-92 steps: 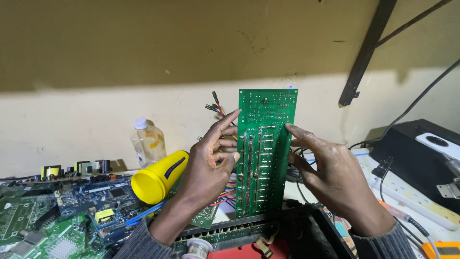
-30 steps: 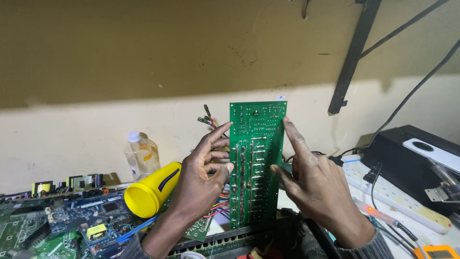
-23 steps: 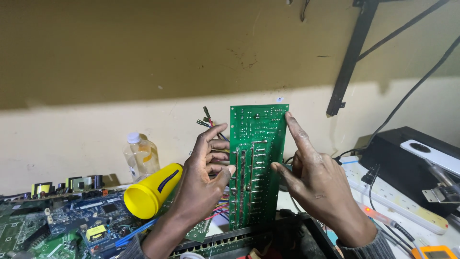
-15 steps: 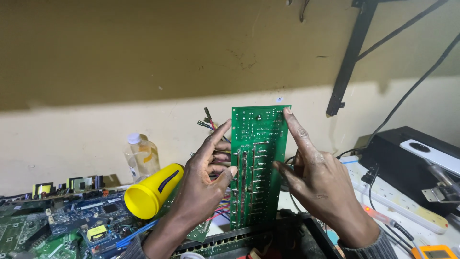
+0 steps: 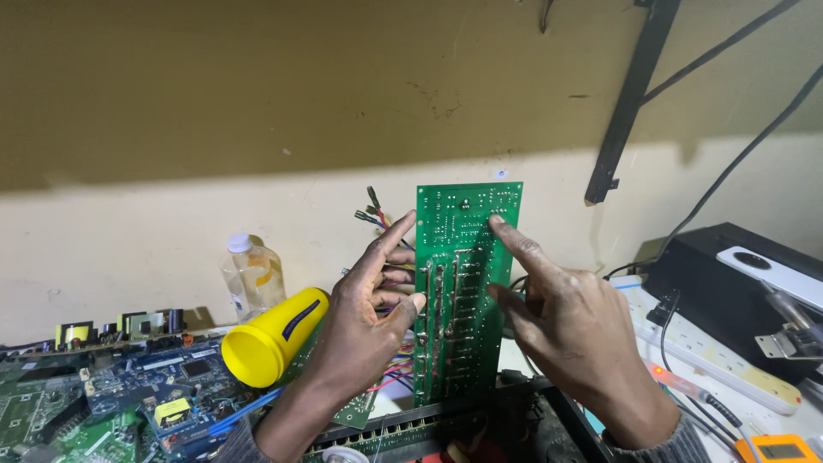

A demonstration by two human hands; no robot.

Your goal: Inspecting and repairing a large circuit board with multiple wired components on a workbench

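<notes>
A person's two bare hands hold a green circuit board (image 5: 463, 291) upright in front of a two-tone wall, seen from a camera on their head. The left hand (image 5: 364, 321) steadies the board's left edge, thumb pressed against that edge and the other fingers spread loosely behind and beside it. The right hand (image 5: 574, 330) is at the board's right side, its index finger stretched out with the tip touching the upper right part of the board and the remaining fingers loosely curled; it grips nothing. The board is a tall, narrow rectangle shown solder side out, with several thick silvery solder tracks running vertically down its lower half and many small solder dots near the top. Its bottom edge appears to sit at a dark slotted casing (image 5: 446, 424) on the bench. A bundle of coloured wires (image 5: 375, 214) with metal ends sticks up behind its left edge. As a judgement, the work looks to be at the stage of looking over and pointing at the board; no tool is in either hand and nothing on the board appears altered. To the left lie a yellow cylindrical torch (image 5: 273, 336) on its side, a small clear plastic bottle (image 5: 254, 274) and other green and blue circuit boards (image 5: 103, 399). To the right are a white power strip (image 5: 711, 343) and a black box (image 5: 737, 287).
</notes>
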